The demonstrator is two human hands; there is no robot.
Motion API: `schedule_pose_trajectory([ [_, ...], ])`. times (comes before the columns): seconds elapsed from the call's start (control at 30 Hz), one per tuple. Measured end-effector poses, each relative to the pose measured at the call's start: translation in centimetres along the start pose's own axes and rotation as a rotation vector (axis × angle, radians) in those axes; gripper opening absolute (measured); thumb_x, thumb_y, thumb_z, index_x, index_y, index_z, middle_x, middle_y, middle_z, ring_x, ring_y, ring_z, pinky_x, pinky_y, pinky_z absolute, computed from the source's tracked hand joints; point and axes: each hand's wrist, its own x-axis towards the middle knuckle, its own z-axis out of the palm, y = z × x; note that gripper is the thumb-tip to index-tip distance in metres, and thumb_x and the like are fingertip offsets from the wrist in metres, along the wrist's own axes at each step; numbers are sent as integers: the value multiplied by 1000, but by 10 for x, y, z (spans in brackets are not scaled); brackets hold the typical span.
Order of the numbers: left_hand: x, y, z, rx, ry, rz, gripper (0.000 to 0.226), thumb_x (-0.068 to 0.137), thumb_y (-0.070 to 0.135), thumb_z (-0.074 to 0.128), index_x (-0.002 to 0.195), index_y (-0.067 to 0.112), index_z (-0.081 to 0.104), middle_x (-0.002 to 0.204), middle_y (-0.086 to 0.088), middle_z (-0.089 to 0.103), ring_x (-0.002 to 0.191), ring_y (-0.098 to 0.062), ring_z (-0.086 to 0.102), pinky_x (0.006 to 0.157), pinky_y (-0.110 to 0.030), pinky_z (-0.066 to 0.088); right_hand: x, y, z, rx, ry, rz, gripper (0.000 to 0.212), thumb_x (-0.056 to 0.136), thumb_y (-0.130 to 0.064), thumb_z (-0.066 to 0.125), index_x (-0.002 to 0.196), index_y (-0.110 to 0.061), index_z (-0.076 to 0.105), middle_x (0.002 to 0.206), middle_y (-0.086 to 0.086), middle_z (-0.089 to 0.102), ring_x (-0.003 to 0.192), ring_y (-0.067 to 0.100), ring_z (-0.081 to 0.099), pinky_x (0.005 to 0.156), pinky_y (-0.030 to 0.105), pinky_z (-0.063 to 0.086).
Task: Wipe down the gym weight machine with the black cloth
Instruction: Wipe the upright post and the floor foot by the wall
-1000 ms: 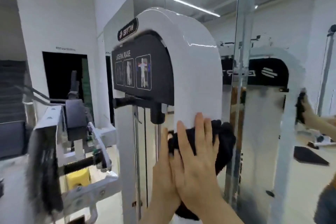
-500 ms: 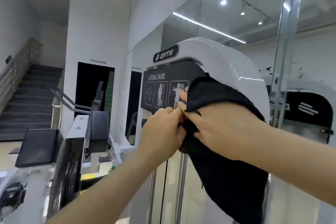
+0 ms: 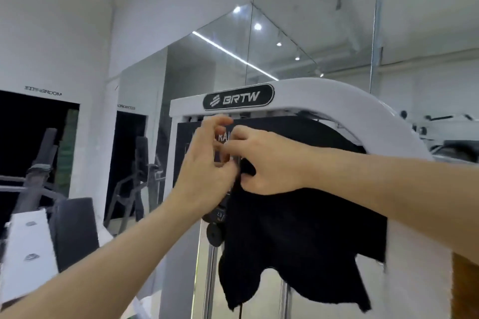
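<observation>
The white weight machine (image 3: 350, 101) stands in front of me, with a black BRTW badge on its top bar and a black instruction panel below it. A black cloth (image 3: 298, 241) hangs loose in front of that panel. My right hand (image 3: 267, 160) grips the cloth's upper edge, fingers curled into it. My left hand (image 3: 207, 163) is raised beside it, touching the same edge, its fingers partly spread and blurred. Most of the panel's print is hidden behind my hands and the cloth.
A wall mirror (image 3: 285, 41) rises behind the machine. At the left stands another white machine part (image 3: 26, 254) with a black pad (image 3: 75, 230). Dark doorways (image 3: 33, 142) open in the left wall. Steel guide rods (image 3: 207, 280) run down under the panel.
Both hands have lifted the cloth from the machine's white side up in front of the instruction panel. The cloth has opened and hangs loose. My view has tilted upward.
</observation>
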Motion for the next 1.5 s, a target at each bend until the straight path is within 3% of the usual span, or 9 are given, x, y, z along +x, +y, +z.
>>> schedule_pose_trajectory([
  [0.13, 1, -17, 0, -139, -182, 15, 67, 83, 0, 56, 127, 49, 47, 105, 16, 63, 95, -10, 63, 85, -29, 53, 15, -1, 15, -145, 11, 16, 22, 79, -10, 60, 101, -13, 61, 104, 5, 60, 71, 24, 58, 65, 41, 53],
  [0.23, -1, -33, 4, -217, -208, -84, 27, 93, 10, 59, 105, 34, 64, 88, 2, 71, 82, -14, 66, 80, -33, 56, 4, 5, 21, -481, 208, -100, 10, 78, -4, 61, 86, -10, 62, 85, 7, 61, 63, 26, 57, 61, 41, 53],
  [0.33, -4, -44, 8, -90, -244, -41, 18, 96, 24, 58, 90, 28, 74, 70, 16, 65, 67, 2, 56, 65, -15, 44, -15, 18, 26, -767, 213, -139, 27, 93, -17, 44, 84, -12, 69, 86, 5, 69, 93, 29, 66, 104, 44, 38],
  [0.57, -14, -60, 8, 50, -269, -167, 12, 84, 31, 61, 80, 21, 66, 76, 7, 68, 74, -9, 62, 77, -31, 52, 23, 34, 17, -985, -64, -46, 65, 98, -43, 20, 139, -1, 47, 147, 17, 46, 144, 29, 30, 118, 53, 18],
  [0.77, -19, -72, 5, 82, -133, -156, 16, 83, 25, 58, 85, 20, 43, 93, 5, 47, 88, -19, 50, 79, -40, 47, 78, 28, 41, -894, 11, -16, 39, 94, -20, 26, 120, -14, 54, 115, 9, 61, 111, 30, 52, 91, 43, 44],
  [0.93, -17, -89, -2, -65, -165, -218, 34, 84, 9, 48, 111, 30, 48, 109, 14, 53, 96, -12, 55, 88, -36, 51, 1, 8, 62, -804, -113, -188, 60, 97, -44, 28, 133, -7, 57, 145, 14, 49, 137, 29, 42, 114, 46, 32],
  [1.13, -22, -91, -4, -178, -199, -197, 59, 82, 40, 56, 138, 35, 39, 130, 18, 53, 121, -2, 51, 102, -32, 45, 97, 36, 29, -926, 113, 8, 46, 91, -22, 33, 135, -17, 47, 150, 13, 38, 128, 32, 43, 101, 46, 34],
  [1.33, -14, -99, -22, 300, -260, -226, 11, 72, 6, 56, 64, 12, 60, 58, 2, 52, 59, -19, 47, 50, -24, 36, 61, 6, 91, -673, -130, -179, 44, 87, -28, 28, 110, -19, 65, 122, -1, 61, 116, 22, 55, 95, 37, 40],
  [1.5, -16, -105, -21, 482, -214, -177, 13, 84, 18, 51, 96, 19, 55, 96, 1, 59, 89, -23, 54, 69, -33, 41, 84, 28, 75, -867, -90, -233, 52, 93, -47, 32, 125, -18, 62, 141, 4, 52, 134, 24, 44, 109, 49, 32],
])
